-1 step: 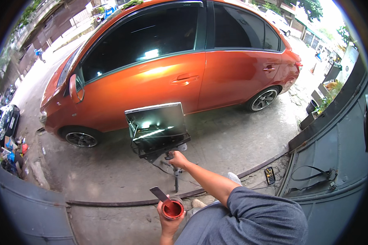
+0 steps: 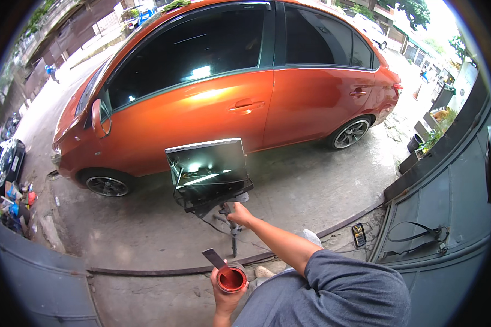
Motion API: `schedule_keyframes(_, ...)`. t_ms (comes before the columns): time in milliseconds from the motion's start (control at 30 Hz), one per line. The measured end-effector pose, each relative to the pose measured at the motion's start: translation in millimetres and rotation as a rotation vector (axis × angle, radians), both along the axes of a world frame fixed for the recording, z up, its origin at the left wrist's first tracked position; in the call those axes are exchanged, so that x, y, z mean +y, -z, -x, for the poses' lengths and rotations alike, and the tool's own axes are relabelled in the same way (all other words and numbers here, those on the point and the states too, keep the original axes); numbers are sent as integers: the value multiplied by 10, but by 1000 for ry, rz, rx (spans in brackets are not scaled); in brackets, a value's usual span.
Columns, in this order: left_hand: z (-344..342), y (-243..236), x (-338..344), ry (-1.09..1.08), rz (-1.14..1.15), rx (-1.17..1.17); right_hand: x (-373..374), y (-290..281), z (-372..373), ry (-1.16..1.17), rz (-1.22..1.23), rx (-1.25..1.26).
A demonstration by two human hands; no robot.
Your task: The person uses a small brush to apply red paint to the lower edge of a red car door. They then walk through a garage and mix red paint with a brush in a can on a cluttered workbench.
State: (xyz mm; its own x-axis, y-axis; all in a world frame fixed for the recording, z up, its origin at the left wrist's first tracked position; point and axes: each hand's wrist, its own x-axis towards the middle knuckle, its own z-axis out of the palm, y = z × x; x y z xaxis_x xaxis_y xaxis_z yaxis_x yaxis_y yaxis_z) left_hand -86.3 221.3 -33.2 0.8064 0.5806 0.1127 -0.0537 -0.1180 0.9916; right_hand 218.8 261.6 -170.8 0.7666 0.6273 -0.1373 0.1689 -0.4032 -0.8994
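Our left hand (image 2: 225, 301) curls round a red-coated container (image 2: 232, 279) holding a spatula (image 2: 215, 259); our right (image 2: 238, 214) wraps the stand (image 2: 234, 243) under a black panel (image 2: 207, 174), which stands between us and the orange car's (image 2: 207, 111) front door. A strap (image 2: 412, 230) hangs at the right gate (image 2: 425, 193).

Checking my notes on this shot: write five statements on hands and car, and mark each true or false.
1. The left hand holds an open container of red material. True.
2. No tool is in the container. False: a spatula leans in it.
3. The right hand hangs free. False: it grips the tripod.
4. An orange sedan stands beyond the tripod's dark panel. True.
5. The sedan's front side window is rolled down. False: its dark glass is up.
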Motion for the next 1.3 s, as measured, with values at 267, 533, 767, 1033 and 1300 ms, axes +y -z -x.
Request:
schedule_keyframes(267,-714,264,-208,255,-112,-5,-2050,707,-427,-130,364,54)
schedule_keyframes(533,-2194,450,-631,324,95,-12,-3875,375,-430,-543,816,-55)
schedule_keyframes(767,-3895,486,-944,261,79,8,-4369,-360,-1811,-647,797,-34)
schedule_keyframes(1033,-5382,-27,-1602,153,-139,-52,-3987,-2234,-3909,-139,-23,-42)
schedule_keyframes(1300,-6139,-66,-1688,153,-364,-174,-3379,-3065,-4664,-305,-157,-193)
